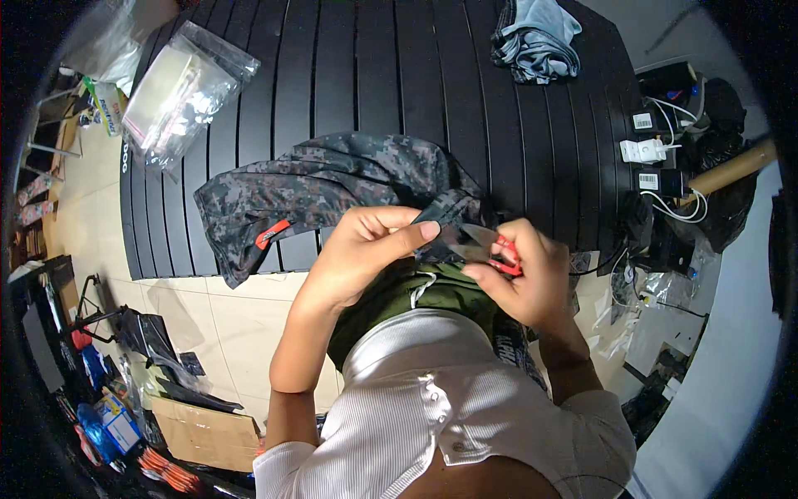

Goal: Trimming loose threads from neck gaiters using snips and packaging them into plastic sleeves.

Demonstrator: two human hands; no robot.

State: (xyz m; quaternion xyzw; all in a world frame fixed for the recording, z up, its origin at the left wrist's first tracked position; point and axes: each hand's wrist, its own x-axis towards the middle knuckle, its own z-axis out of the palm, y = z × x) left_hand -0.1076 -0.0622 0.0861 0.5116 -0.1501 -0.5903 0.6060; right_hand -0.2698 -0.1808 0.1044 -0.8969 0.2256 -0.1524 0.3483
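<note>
A dark digital-camouflage garment [332, 170] lies crumpled across the near part of the table, one edge drawn up toward my lap. My left hand [370, 245] pinches that edge between thumb and fingers. In my right hand [532, 274] is a pair of scissors [504, 254] with red handles. Their blades point left, at the fabric next to my left fingertips; whether they cut into it I cannot tell. On the left part of the garment shows a small, narrow red piece [273, 234], its kind unclear.
Black slats form the table [357, 75]. Clear plastic bags [187, 96] lie at its far left, and folded blue denim [539, 41] at its far right. White chargers with cables [644, 151] are along the right edge. A cardboard box [206, 432] stands on the floor lower left.
</note>
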